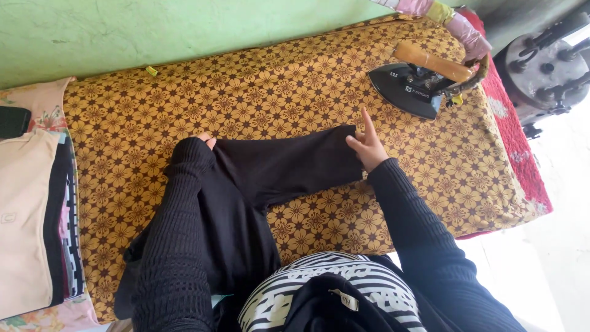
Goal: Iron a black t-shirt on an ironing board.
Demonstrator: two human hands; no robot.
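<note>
A black garment (270, 172) lies spread on a board covered in yellow-brown flowered cloth (184, 98). My left hand (206, 141), mostly hidden by its black knit sleeve, rests on the garment's upper left corner. At the right end of the black fabric my right hand (367, 147) presses down, its forefinger pointing up and the other fingers on the cloth edge. A black iron (413, 83) with a wooden handle stands beyond my right hand, apart from it.
A stack of folded clothes (31, 215), beige on top, sits at the left edge. A red cloth (516, 147) borders the board on the right. A dark metal machine (547, 67) stands at the far right. A green wall (153, 31) runs behind.
</note>
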